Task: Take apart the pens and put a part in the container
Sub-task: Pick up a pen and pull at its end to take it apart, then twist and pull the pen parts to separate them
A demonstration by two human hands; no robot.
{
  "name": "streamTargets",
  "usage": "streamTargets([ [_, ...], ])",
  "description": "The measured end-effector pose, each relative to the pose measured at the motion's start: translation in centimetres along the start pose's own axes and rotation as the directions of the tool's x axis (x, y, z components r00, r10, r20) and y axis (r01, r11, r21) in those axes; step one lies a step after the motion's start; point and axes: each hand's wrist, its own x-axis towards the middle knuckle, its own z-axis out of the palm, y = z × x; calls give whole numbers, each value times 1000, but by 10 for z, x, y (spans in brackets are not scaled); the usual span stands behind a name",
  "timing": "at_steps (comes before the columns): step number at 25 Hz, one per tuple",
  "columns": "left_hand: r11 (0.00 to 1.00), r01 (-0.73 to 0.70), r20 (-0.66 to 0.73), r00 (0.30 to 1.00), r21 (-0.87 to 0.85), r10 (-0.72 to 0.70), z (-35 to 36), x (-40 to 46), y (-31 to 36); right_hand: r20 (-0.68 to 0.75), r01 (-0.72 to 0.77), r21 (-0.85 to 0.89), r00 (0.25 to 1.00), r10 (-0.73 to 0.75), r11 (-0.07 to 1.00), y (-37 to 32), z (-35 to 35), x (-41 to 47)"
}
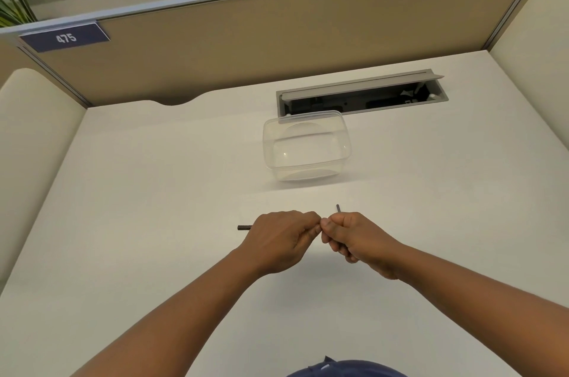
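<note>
A white worktop (154,192) is shown, with a clear plastic container (306,145), apparently empty, standing beyond the hands. The left hand (281,239) is closed on a dark pen (244,227), its end projecting leftward; the right hand (357,238) is closed on a second dark piece (338,208), pointing upward. Separation is judged under way; next, one part must be carried forward and released into the container.

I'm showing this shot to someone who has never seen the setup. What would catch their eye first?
Two bare hands meet low in the middle of the white desk: the left hand and right hand each close on a dark pen, with thin ends poking out left and upward. Beyond them stands a clear plastic container, apparently empty, in front of an open cable hatch.
</note>
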Motion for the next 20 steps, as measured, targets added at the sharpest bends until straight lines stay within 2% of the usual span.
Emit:
streamTargets([
  [2, 991, -25, 8, 1000, -128, 26, 1, 1, 0, -17, 25, 20, 1000, -24, 999, 3, 2, -1],
  [4, 979, -61, -65, 997, -195, 49, 3, 2, -1, -37, 53, 78, 998, -50, 996, 6, 4, -3],
  [9, 899, 21, -89, 994, -437, -66, 3, 7, 4, -122, 92, 138, 990, -75, 986, 8, 8, -4],
  [13, 767, 109, -61, 980, -632, -189, 3, 8, 9, -61, 108, 138, 993, -100, 985, 8, 16, -4],
  [20, 573, 225, 42, 948, -788, -315, 2, 7, 7, -62, 103, 27, 993, -101, 994, 14, 12, -3],
])
